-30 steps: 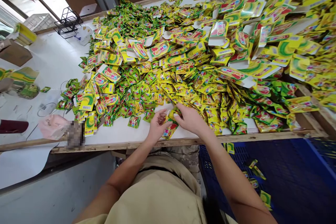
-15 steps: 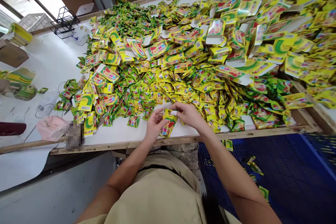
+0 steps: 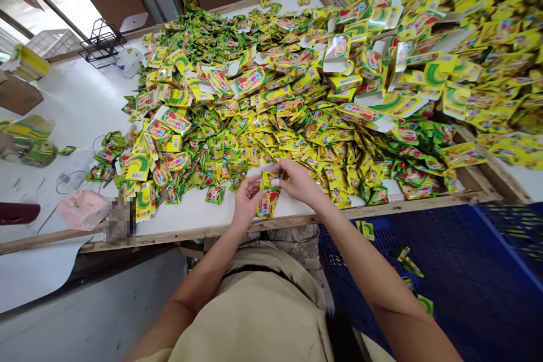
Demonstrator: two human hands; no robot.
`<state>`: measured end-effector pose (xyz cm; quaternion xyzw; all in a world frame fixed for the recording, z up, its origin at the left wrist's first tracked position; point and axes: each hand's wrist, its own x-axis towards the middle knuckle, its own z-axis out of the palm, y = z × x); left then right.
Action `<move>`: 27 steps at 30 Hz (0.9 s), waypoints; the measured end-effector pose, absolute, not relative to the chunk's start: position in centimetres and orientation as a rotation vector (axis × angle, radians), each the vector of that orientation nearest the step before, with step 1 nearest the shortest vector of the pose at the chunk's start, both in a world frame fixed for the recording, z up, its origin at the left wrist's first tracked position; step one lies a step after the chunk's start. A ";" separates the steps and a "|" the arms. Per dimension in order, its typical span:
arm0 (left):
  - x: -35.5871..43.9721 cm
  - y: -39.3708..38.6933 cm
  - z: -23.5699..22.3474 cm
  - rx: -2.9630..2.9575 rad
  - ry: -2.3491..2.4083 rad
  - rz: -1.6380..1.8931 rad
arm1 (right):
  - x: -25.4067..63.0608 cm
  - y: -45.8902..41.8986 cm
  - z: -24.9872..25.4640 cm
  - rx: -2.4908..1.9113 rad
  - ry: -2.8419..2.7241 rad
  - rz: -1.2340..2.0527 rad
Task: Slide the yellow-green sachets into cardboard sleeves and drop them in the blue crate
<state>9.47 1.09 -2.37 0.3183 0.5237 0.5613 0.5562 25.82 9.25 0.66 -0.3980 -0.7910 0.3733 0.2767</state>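
A small yellow-and-green candy box point(image 3: 268, 202) with a red fruit print is between my hands, just above the white table near its front edge. My left hand point(image 3: 248, 199) grips the box along its left side, thumb on the front. At the box's upper end, my right hand point(image 3: 294, 182) has thumb and fingers closed on the top flap area; the fingers hide part of it. Just beyond my hands lies a heap of yellow candy sachets point(image 3: 297, 144), with green sachets point(image 3: 212, 150) to the left. Filled and flattened boxes point(image 3: 251, 80) lie across the heap.
A wooden rim point(image 3: 203, 233) edges the table. Below right stands a blue plastic crate point(image 3: 432, 249) with several sachets in it. To the left are a pink bag point(image 3: 80, 209), a clear jar point(image 3: 31, 150), a dark red object point(image 3: 19, 212) and a black wire rack point(image 3: 102, 42).
The view has shifted slightly. The candy box, held in both hands, has turned a little more upright, its printed front facing me; both hands keep their hold.
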 end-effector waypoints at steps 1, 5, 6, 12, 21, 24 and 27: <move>9.4 1.1 -2.4 0.750 1.238 1.329 | 25.7 9.1 0.7 -1.087 -2.124 0.968; 9.2 0.9 -2.5 0.746 1.244 1.333 | 25.2 8.4 0.9 -1.142 -2.149 0.893; 9.1 0.9 -2.4 0.754 1.244 1.325 | 25.2 8.5 1.0 -1.118 -2.176 0.939; 8.6 1.0 -1.8 0.798 1.173 1.083 | 26.1 9.8 1.9 -1.000 -2.276 1.293; 8.9 1.2 -1.8 0.798 1.157 0.957 | 25.8 9.6 2.7 -1.201 -2.493 1.213; 9.0 1.1 -1.9 0.793 1.155 0.969 | 25.8 9.5 3.0 -1.261 -2.510 1.195; 9.0 1.0 -2.0 0.807 1.158 0.974 | 25.8 9.4 3.4 -1.252 -2.558 1.175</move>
